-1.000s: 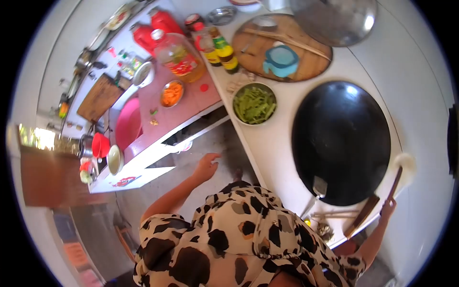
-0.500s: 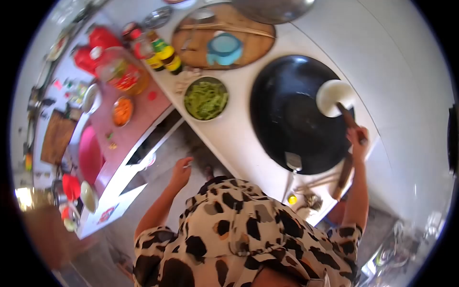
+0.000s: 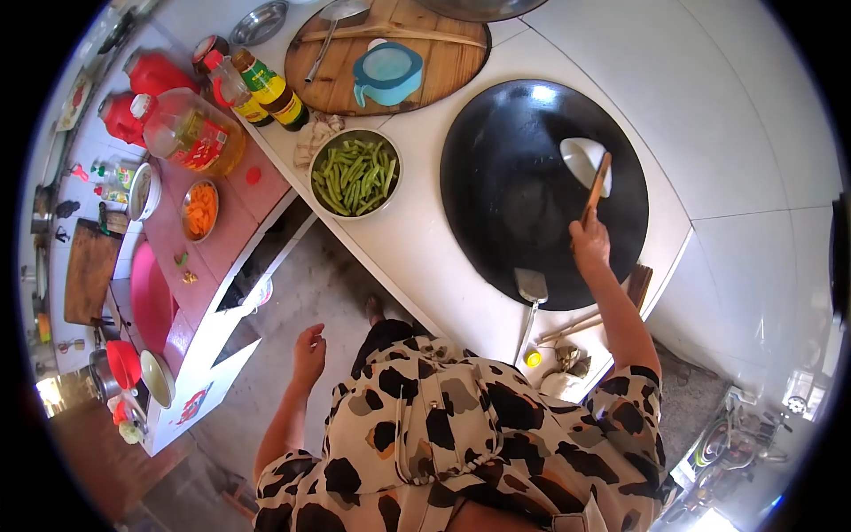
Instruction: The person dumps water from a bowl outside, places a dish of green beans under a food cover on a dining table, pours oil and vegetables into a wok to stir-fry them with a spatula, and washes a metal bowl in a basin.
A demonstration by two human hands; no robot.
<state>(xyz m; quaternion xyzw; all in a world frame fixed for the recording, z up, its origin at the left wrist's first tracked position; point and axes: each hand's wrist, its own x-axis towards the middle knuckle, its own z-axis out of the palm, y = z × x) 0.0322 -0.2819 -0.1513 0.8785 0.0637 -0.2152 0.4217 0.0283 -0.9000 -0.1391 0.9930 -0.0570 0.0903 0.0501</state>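
Observation:
My right hand [image 3: 589, 244] is closed round the wooden handle of a white ladle [image 3: 581, 160]. The ladle's bowl is tilted over the right part of a large black wok [image 3: 479, 142] set in the white counter. My left hand [image 3: 308, 348] hangs beside my body above the floor, fingers loosely bent and apart, holding nothing. A metal spatula [image 3: 532, 285] rests on the wok's near edge, its handle toward me. To the left of the wok stands a metal bowl of green beans [image 3: 356, 177].
A round wooden board [image 3: 452, 66] at the back carries a blue strainer-like container [image 3: 388, 73] and a metal ladle [image 3: 330, 35]. Sauce bottles [image 3: 273, 93], an oil jug [image 3: 195, 133] and a bowl of carrot pieces [image 3: 201, 211] are at left. Wooden sticks [image 3: 572, 326] lie near the wok.
My right hand has moved left and inward with the ladle, whose bowl has gone from upright near the wok's right rim to tilted over the wok. The head view has shifted slightly.

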